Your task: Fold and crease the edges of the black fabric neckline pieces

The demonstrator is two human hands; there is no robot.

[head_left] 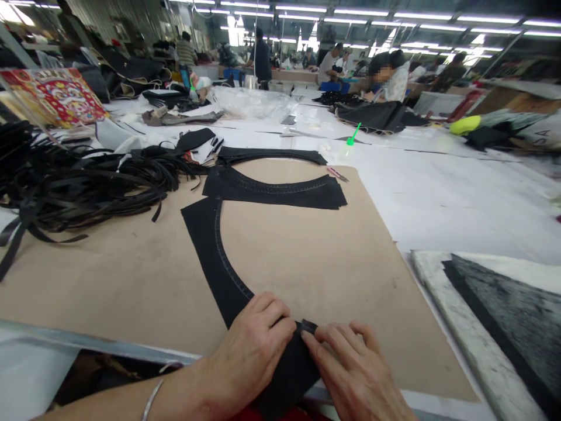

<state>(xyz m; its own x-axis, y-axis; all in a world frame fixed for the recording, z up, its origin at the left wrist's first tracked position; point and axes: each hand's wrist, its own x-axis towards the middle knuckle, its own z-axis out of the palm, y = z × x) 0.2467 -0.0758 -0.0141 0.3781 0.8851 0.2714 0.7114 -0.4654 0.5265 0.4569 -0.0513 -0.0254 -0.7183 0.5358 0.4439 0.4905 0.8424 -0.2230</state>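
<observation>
A curved black fabric piece [205,251] lies across the near part of the brown board, its lower end hanging toward me over the table edge. Stitch-like marks run along its inner curve. My left hand [258,339] has its fingers curled and closed on the curved edge of this piece. Close by on the right, my right hand [346,362] pinches the same edge near its end, where a small strip [309,325] sticks up. The fingertips' exact hold is partly hidden. Beyond lie a second curved black piece [280,190] and a stack of black pieces [267,155].
Black strips [109,181] heap up at the left. Small pink-handled snips [337,174] lie beside the stack, near a bottle with a green nozzle [353,137]. At right is a pale slab [460,327] bearing dark grey material [508,316]. Several people work in the background.
</observation>
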